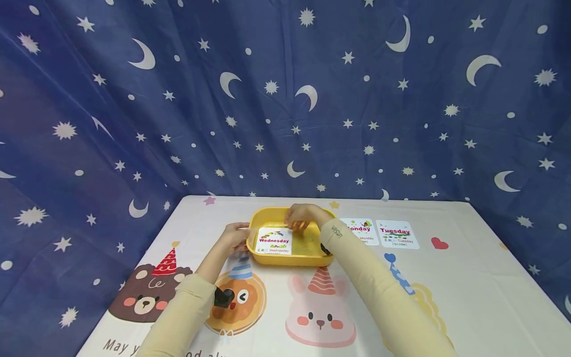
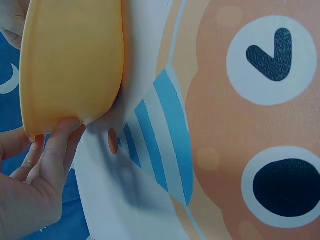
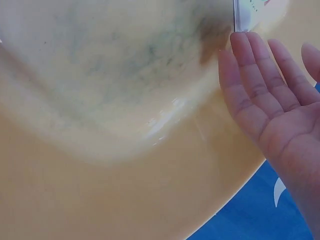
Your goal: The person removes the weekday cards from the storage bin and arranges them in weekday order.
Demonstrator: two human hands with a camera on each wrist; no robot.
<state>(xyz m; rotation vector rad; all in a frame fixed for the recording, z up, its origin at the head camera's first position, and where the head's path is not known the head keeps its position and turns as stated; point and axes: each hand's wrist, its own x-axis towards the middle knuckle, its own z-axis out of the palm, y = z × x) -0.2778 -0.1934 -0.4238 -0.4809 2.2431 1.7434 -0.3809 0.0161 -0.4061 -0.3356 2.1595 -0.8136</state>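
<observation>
A yellow plastic tray [image 1: 290,260] stands on the table with a white Wednesday card [image 1: 274,246] lying in its left part. My left hand [image 1: 235,237] grips the tray's left end; in the left wrist view its thumb is at the rim and its fingers [image 2: 57,145] bear on the outer wall. Inside the tray is my right hand [image 1: 305,214], to the right of the card. The right wrist view shows its fingers [image 3: 255,75] extended, tips at the edge of what looks like a card stack [image 3: 243,15]. Whether more cards lie under the Wednesday one cannot be told.
Right of the tray, a Monday card [image 1: 361,230] and a Tuesday card [image 1: 397,234] lie side by side, Monday partly hidden by the right arm. A white tablecloth [image 1: 473,297] with cartoon animals covers the table. Behind hangs a blue curtain [image 1: 267,163] with moons and stars.
</observation>
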